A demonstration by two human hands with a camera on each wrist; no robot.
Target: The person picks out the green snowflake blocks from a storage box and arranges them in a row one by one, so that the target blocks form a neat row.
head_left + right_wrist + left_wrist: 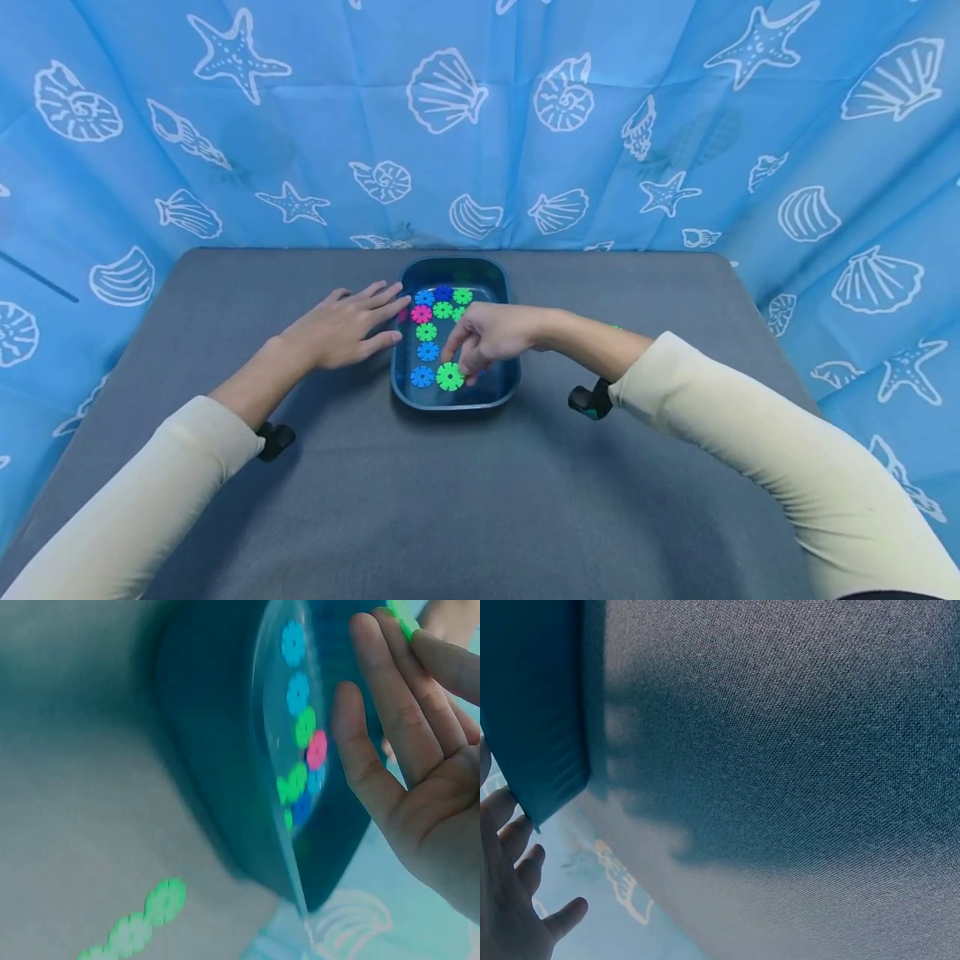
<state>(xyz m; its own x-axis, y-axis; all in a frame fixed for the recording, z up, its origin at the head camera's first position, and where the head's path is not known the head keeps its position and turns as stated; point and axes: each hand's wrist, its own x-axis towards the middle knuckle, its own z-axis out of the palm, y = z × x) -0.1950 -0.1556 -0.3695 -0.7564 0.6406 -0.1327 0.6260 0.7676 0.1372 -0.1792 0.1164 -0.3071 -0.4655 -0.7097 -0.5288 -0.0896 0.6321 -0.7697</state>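
Note:
My right hand [498, 329] is over the right part of a dark blue tray [453, 407]. It pinches a green notched plastic disc [403, 618] between thumb and fingertips. In the head view that green disc [450, 377] appears over the tray's near end. My left hand [348, 329] lies with fingers spread, its fingertips right at the tray's left rim. Inside the tray lie blue discs [427, 352], green discs [426, 332], a pink disc [422, 314] and a dark blue disc [443, 293]. My right hand hides part of the tray's inside.
Several green discs [165, 900] lie in a line on the grey cloth beside the tray, mostly behind my right forearm in the head view. The grey table [465, 500] extends around the tray. A blue curtain [480, 150] with shell drawings hangs along its back edge.

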